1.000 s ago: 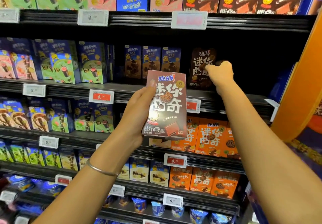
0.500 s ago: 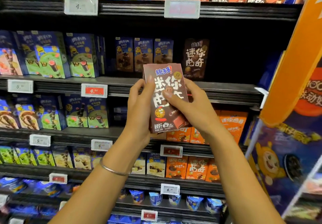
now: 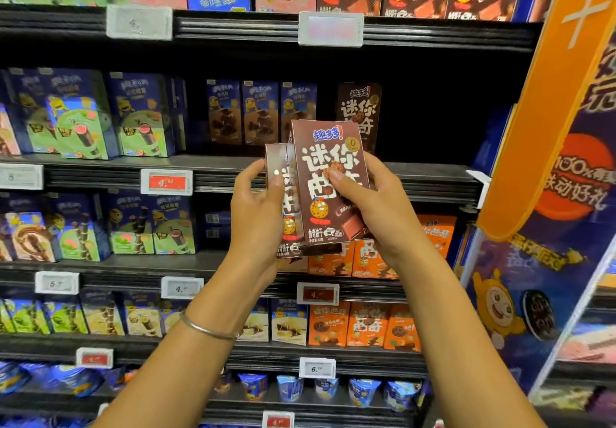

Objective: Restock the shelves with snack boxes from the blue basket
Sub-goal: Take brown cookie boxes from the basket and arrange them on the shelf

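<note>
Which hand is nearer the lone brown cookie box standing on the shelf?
Right. The right hand grips the front held box directly below the shelf box; the left hand holds the rear box, below and further left.

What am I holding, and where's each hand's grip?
Two brown cookie boxes: left hand pinches the rear box by its left edge; right hand pinches the front box by its right edge.

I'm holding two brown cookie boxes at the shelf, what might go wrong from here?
The front box and rear box overlap, one in the right hand, one in the left hand; pulling them apart might drop one. Sliding them in might topple the lone brown box standing on the shelf.
</note>
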`<state>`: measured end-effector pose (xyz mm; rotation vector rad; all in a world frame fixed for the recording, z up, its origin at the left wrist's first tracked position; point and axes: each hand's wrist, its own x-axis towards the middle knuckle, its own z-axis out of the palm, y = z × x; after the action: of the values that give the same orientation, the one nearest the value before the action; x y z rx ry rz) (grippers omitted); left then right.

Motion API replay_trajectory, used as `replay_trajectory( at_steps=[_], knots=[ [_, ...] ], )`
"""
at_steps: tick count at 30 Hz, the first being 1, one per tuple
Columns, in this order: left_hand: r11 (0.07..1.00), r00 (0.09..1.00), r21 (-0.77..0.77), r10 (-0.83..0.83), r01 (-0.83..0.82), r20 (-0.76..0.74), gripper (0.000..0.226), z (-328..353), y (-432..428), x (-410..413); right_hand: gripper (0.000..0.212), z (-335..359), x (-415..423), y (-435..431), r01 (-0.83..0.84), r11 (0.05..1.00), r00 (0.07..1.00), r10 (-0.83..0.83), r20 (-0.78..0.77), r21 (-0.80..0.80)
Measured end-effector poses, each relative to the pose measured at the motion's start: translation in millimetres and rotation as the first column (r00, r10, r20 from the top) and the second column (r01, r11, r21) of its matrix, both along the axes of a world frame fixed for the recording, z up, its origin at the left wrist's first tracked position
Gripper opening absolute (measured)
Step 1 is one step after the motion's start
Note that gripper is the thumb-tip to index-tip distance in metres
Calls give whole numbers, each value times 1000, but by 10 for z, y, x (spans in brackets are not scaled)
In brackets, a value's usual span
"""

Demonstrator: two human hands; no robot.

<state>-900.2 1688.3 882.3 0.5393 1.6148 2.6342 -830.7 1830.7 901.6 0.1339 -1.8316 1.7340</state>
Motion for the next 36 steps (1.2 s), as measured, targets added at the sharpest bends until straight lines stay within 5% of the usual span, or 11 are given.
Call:
replay_trajectory(
  at_steps=[14,21,25,36],
  knots=[
    [1000,999,-24,20,-19,41,15,-17,-116,-122,20,371,-381,710,164,925,986,-139,98,-344],
    [999,998,-28,-32,34,55,17,-40,-90,-72,39,494,-629,1063,307,944,952,-303,54,-120],
    [998,998,-48,-49,51,34,19,-57,-82,-61,27,453,-735,1152,270,962,960,-266,88,-41],
    [996,998,-68,-58,60,29,21,-105,-92,-57,27,515,-915,1280,296,955,950,-295,98,5]
  ],
)
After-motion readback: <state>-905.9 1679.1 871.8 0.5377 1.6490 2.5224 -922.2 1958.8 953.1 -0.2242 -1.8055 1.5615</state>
